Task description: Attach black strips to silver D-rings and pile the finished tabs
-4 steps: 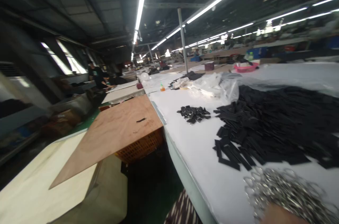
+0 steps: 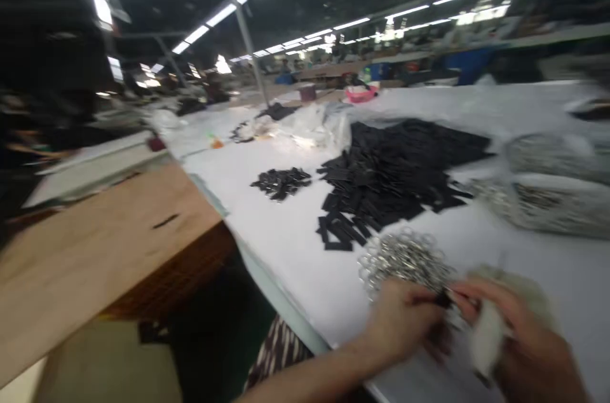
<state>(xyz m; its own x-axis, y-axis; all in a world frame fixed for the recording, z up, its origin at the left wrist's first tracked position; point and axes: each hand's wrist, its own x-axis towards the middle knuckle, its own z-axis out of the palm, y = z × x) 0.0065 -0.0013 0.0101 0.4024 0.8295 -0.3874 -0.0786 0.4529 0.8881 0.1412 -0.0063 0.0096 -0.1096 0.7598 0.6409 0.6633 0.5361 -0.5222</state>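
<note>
My left hand [image 2: 398, 320] is closed, its thumb and finger pinching a small black fabric strip [image 2: 444, 299]. My right hand [image 2: 519, 327] meets it from the other side, fingers closed at the strip's other end. A blurred whitish object [image 2: 488, 339] lies against the right palm; its kind is unclear. Just beyond my left hand is a heap of silver metal rings [image 2: 405, 257]. Behind the rings spreads a large pile of black strips [image 2: 395, 168]. A smaller cluster of black strips with metal rings [image 2: 281, 184] sits to its left.
All this lies on a long white table [image 2: 267, 244]. Clear plastic bags with metal parts [image 2: 543, 199] stand at right, and crumpled plastic [image 2: 319, 126] lies behind. A wooden board [image 2: 119, 231] borders the table on the left. A pink basin [image 2: 361, 94] is farther back.
The view has swung right and a little down, so the table's contents shift left. Both hands, joined at the black strip, now show; before, only a blurred bit of skin was visible by the rings.
</note>
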